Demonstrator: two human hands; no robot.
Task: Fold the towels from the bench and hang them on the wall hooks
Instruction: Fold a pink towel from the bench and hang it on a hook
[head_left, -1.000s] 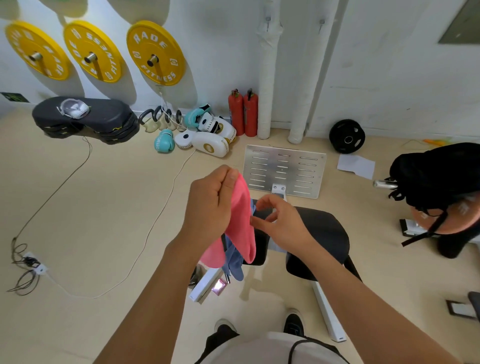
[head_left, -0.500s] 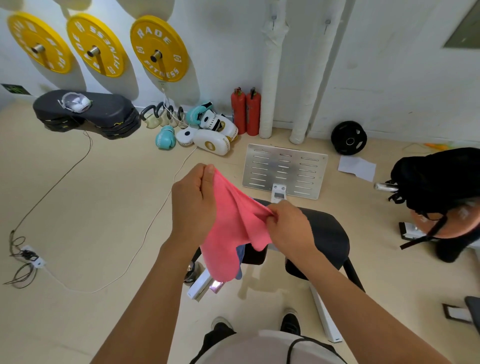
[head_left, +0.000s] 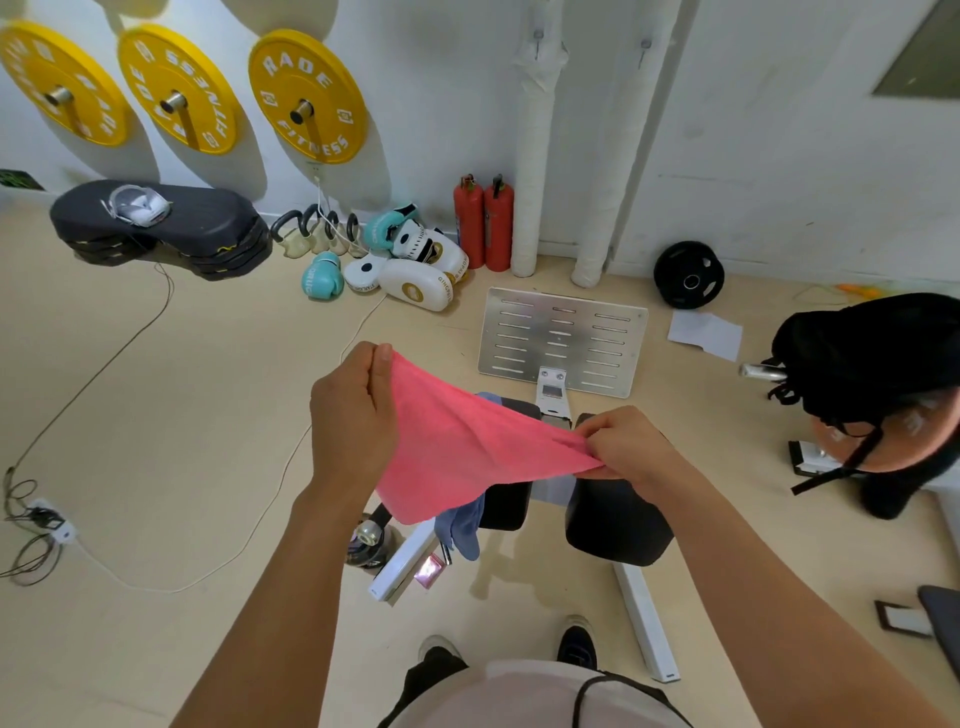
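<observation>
A pink towel is stretched in the air between my hands, above the black bench. My left hand pinches its upper left corner between thumb and fingers. My right hand pinches the right corner, lower down. A blue towel hangs off the bench's left edge, mostly hidden behind the pink one. On the wall, two small hooks sit above two white padded posts.
A perforated metal plate lies on the floor beyond the bench. Two red fire extinguishers, boxing gloves and kettlebells line the wall. Yellow weight plates hang at left. A black bag sits at right. Cables cross the floor at left.
My hands have drawn apart, spreading the bunched pink towel out wide. My right hand moved right and took hold of its far corner.
</observation>
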